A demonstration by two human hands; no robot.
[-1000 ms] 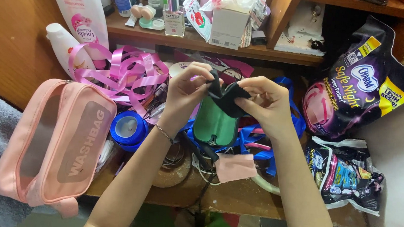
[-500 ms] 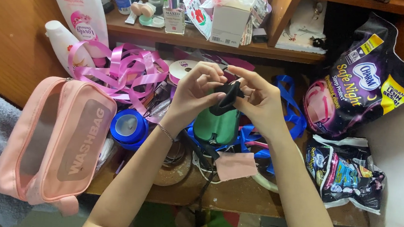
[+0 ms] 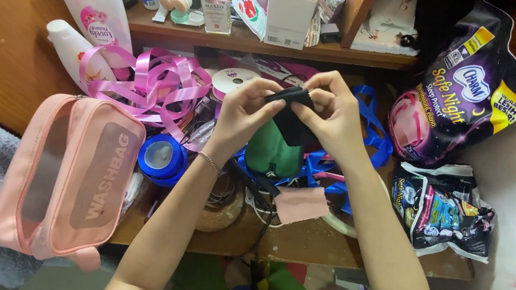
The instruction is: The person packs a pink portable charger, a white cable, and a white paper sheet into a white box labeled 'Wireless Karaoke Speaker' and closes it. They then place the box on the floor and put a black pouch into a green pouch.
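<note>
Both hands meet above the cluttered desk point(image 3: 324, 247). The left hand point(image 3: 242, 115) and right hand point(image 3: 332, 117) each pinch the top edge of a small black cloth point(image 3: 290, 120), fingers closed on it, held in the air just above a green case point(image 3: 273, 152). The grip looks light, so the cloth could slip and drop among the blue ribbon point(image 3: 330, 170) and cables point(image 3: 259, 198) below.

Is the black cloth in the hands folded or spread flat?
Folded: the black cloth hangs doubled, its top edge pinched between the left hand and right hand.
</note>
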